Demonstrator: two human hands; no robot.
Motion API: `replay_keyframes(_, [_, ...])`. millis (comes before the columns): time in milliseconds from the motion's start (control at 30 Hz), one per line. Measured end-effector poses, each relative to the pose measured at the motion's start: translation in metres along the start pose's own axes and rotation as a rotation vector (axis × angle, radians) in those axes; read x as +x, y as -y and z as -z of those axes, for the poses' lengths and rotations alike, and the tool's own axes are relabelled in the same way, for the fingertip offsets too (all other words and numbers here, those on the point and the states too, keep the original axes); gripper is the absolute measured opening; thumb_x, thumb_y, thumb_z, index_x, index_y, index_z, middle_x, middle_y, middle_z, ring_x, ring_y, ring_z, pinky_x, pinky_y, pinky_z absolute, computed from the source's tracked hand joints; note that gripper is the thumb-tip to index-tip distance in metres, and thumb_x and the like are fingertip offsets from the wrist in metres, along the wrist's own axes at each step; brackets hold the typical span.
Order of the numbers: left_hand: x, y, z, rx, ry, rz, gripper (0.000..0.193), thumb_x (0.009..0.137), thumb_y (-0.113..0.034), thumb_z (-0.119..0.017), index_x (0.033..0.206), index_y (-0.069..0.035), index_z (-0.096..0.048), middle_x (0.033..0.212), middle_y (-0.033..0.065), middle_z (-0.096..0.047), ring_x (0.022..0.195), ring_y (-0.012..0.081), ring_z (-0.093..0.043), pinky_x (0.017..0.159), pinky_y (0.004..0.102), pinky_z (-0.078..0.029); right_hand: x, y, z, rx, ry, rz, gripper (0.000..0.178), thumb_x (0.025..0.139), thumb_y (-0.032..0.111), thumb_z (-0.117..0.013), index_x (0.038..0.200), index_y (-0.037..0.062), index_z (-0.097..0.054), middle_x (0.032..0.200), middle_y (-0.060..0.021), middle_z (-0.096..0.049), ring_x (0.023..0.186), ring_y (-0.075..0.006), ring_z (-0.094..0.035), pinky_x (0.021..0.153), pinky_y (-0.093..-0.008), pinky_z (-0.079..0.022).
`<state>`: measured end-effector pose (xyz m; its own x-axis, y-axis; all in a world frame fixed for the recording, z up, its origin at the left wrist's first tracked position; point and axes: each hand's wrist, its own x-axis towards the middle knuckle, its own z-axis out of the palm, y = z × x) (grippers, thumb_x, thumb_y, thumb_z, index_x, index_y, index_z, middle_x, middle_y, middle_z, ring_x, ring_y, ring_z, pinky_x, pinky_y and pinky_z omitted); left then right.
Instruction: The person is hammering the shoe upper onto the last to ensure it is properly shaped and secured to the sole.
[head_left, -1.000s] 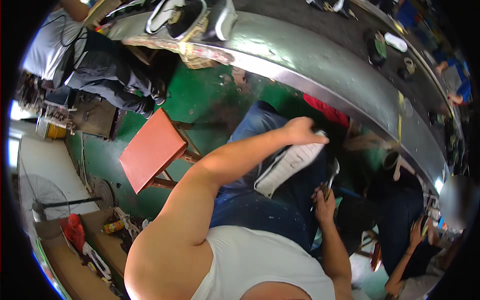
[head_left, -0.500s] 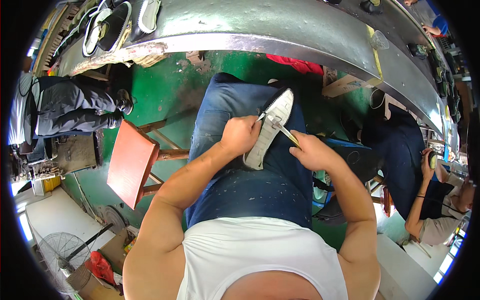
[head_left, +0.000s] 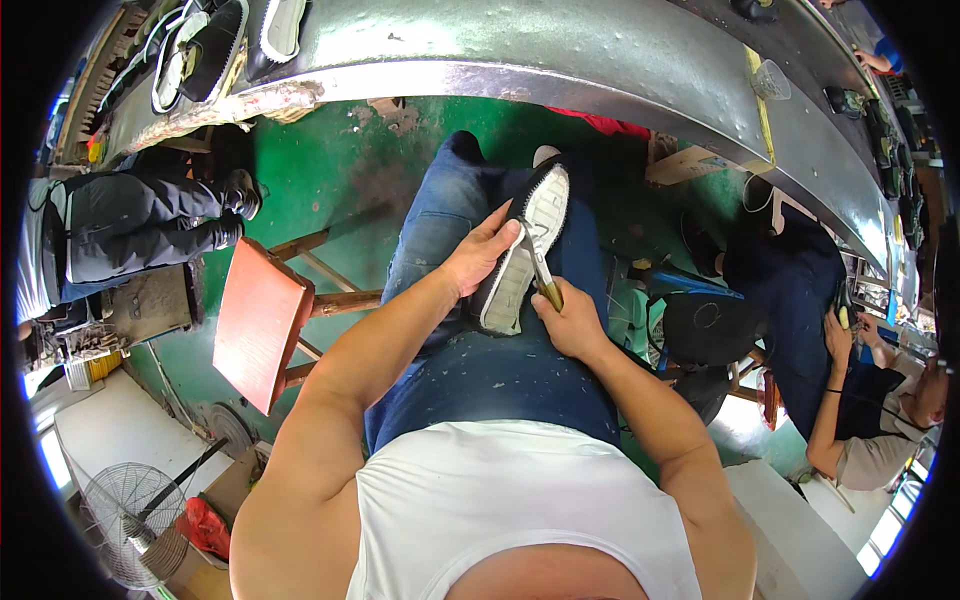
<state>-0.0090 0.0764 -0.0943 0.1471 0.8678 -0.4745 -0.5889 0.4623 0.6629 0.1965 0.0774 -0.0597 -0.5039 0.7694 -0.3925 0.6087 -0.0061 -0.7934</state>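
Observation:
A dark shoe (head_left: 548, 205) with a pale, stitched underside lies sole-up across my lap, its toe pointing away from me. My left hand (head_left: 481, 257) grips the shoe's left edge near the middle, thumb over the sole and fingers along the side. Closed round the yellowish handle of a slim metal hand tool (head_left: 542, 272) is my right hand (head_left: 573, 317). The tool's curved metal end rests at the middle of the sole, close to my left thumb. Its exact kind is unclear.
A long metal-topped bench (head_left: 440, 45) runs ahead, with shoes (head_left: 283, 28) at its left end. An orange-red stool (head_left: 262, 325) stands left of my knees. A wire fan (head_left: 130, 505) is at lower left. Another person (head_left: 870, 420) works at right; someone's legs (head_left: 140, 215) show at left.
My left hand has gone from a closed fist at the tool's end to gripping the shoe's edge, index finger extended. My right hand has moved left and nearer me, turning the tool more upright.

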Motion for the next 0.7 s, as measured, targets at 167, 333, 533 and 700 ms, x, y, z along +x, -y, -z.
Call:
replay_keyframes(167, [0.004, 0.011, -0.005, 0.176, -0.096, -0.080, 0.075, 0.098, -0.039, -0.065, 0.158, -0.012, -0.028, 0.142, 0.0074, -0.054, 0.126, 0.0172, -0.051, 0.107, 0.0319, -0.042, 0.007, 0.021, 0.068, 0.018, 0.340, -0.150, 0.028, 0.094, 0.021, -0.060, 0.111, -0.0012, -0.059, 0.083, -0.0169, -0.066, 0.069, -0.0262, -0.068, 0.065, -0.0381, -0.053])
replay_keyframes(333, [0.007, 0.011, -0.008, 0.123, -0.131, -0.066, 0.067, 0.102, -0.028, -0.060, 0.158, -0.013, -0.028, 0.144, 0.0081, -0.052, 0.126, 0.0160, -0.050, 0.107, 0.0309, -0.040, 0.015, 0.005, 0.057, 0.362, 0.354, -0.247, 0.030, 0.098, 0.025, -0.059, 0.113, -0.0015, -0.058, 0.080, -0.0071, -0.064, 0.063, -0.0140, -0.063, 0.053, -0.0287, -0.048])
replay_keyframes(533, [0.007, 0.013, -0.005, 0.566, -0.153, -0.245, 0.059, 0.103, -0.020, -0.053, 0.157, -0.013, -0.029, 0.147, 0.0118, -0.051, 0.128, 0.0202, -0.053, 0.106, 0.0298, -0.041, 0.014, -0.007, 0.013, 0.722, 0.265, -0.330, 0.026, 0.101, 0.023, -0.054, 0.114, 0.0017, -0.061, 0.080, -0.0035, -0.062, 0.063, -0.0075, -0.052, 0.048, -0.0211, -0.038])
replay_keyframes(700, [0.010, 0.002, -0.002, 1.053, -0.080, -0.443, 0.052, 0.102, -0.015, -0.048, 0.153, -0.010, -0.036, 0.139, 0.0199, -0.056, 0.128, 0.0309, -0.055, 0.105, 0.0345, -0.044, 0.012, -0.027, 0.028, 1.057, 0.423, -0.363, 0.033, 0.101, 0.026, -0.058, 0.119, -0.0014, -0.057, 0.093, -0.0059, -0.064, 0.075, -0.0113, -0.062, 0.051, -0.0243, -0.049])
